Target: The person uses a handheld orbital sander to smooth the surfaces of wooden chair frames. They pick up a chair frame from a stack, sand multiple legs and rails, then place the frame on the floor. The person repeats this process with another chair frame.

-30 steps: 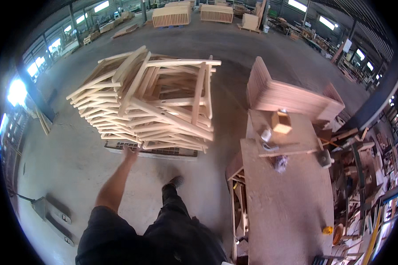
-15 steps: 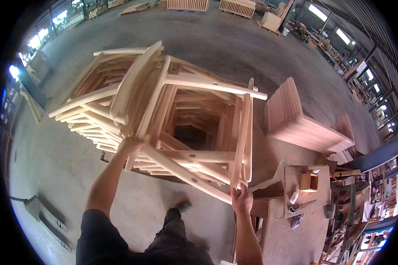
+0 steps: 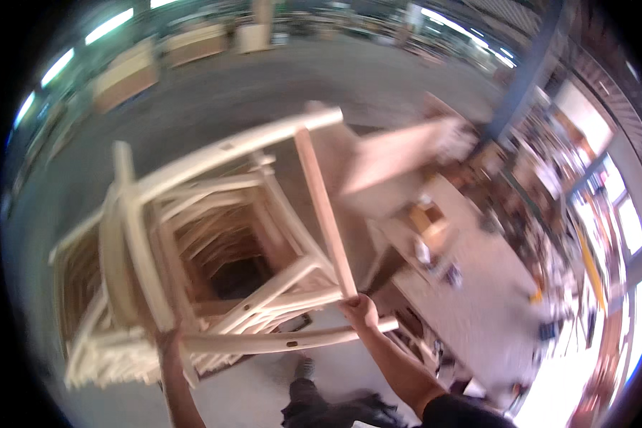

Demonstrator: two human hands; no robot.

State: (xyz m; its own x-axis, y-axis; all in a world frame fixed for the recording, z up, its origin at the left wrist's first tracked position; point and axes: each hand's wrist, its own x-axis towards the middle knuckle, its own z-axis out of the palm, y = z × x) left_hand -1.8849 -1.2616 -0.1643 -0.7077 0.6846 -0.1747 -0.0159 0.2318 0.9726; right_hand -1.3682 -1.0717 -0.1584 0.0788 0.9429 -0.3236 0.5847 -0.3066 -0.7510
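A pale wooden chair frame (image 3: pixel 267 343) spans the space before me, with long side rails and crossbars. My left hand (image 3: pixel 170 342) is closed around its left upright near the close rail. At the right, my right hand (image 3: pixel 360 312) grips the frame where the reddish crossbar (image 3: pixel 324 210) meets the close side. Beneath and behind the frame, a stack of similar wooden frames (image 3: pixel 114 360) nests together, partly hidden. The held frame reaches past the stack's right side. Motion blur softens both hands.
A workbench (image 3: pixel 471 292) stands at the right, bearing a small wooden box (image 3: pixel 428 218). Behind the frame are stacked reddish panels (image 3: pixel 396 153). A blue post (image 3: pixel 524 85) rises at far right. Wooden crates (image 3: pixel 126 75) stand far left on the concrete floor.
My view has swung to the right. The chair frame in my hands has turned and shifted rightward relative to the stack. Both hands keep their grip.
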